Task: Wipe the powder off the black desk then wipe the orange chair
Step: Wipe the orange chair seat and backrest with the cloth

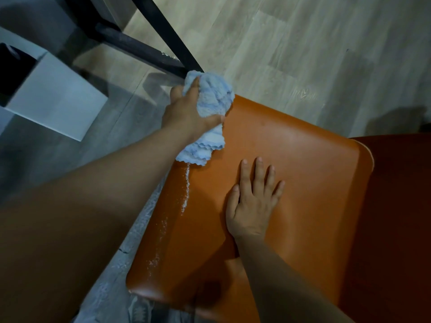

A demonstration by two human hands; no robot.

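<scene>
The orange chair seat (291, 159) fills the lower middle of the view. A thin line of white powder (185, 197) runs along its left side, from under the cloth down toward the near corner. My left hand (186, 110) grips a bunched light-blue cloth (210, 108) at the seat's far left corner, with the cloth's lower end lying on the seat. My right hand (254, 199) rests flat on the middle of the seat, fingers straight and spread. The black desk's frame (144, 45) crosses the upper left; its top is out of view.
A white box (58, 99) stands on the floor at the left, a dark object beside it. Pale wood-look flooring (303, 43) spreads beyond the chair. The chair's darker backrest (396, 206) rises at the right. Some powder lies on the grey floor left of the seat.
</scene>
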